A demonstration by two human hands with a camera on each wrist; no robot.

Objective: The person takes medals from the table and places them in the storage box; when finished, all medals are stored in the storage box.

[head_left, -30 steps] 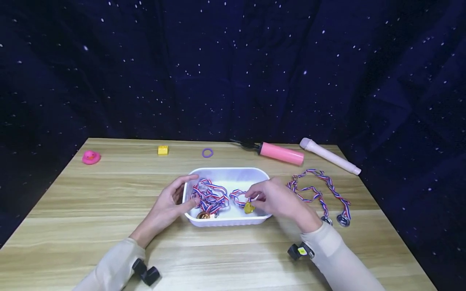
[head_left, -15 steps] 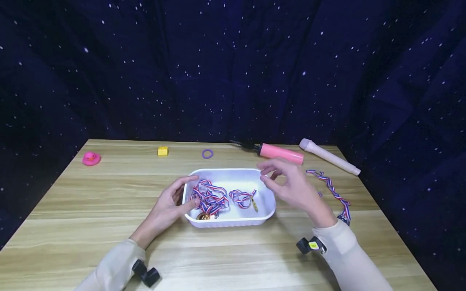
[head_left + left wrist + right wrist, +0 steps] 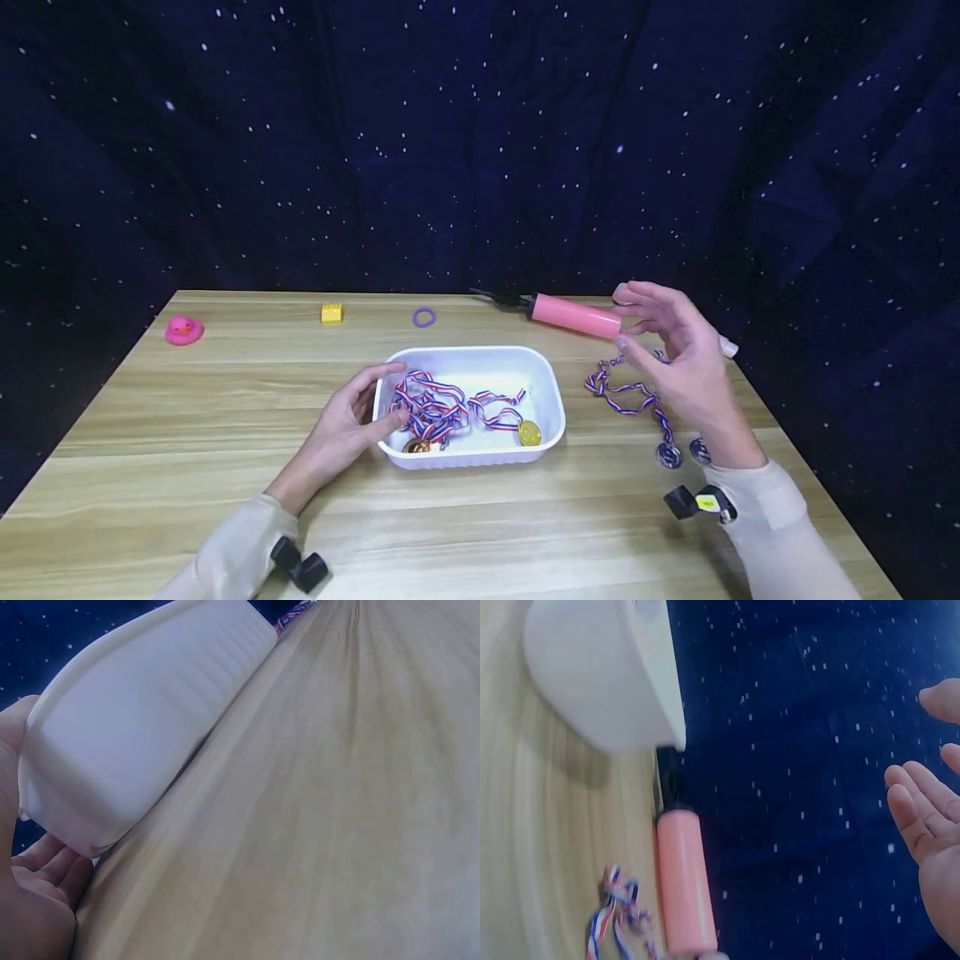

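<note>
The left hand [image 3: 348, 421] rests on the wooden tabletop [image 3: 225, 433], fingers relaxed against the white plastic tray [image 3: 480, 360] of striped-ribbon medals [image 3: 442, 408]. The right hand [image 3: 678, 354] hovers, fingers apart and empty, above loose striped-ribbon medals [image 3: 637, 400] near the pink cylindrical pump [image 3: 573, 317].

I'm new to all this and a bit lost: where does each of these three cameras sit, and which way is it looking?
Head: worn on the head, looking down at the table, white tray, both forearms and hands.
Left wrist: low at the table, facing the tray's outer wall; left hand at the edge.
Right wrist: looks past the right hand at the pink pump.
All three share the tray.
</note>
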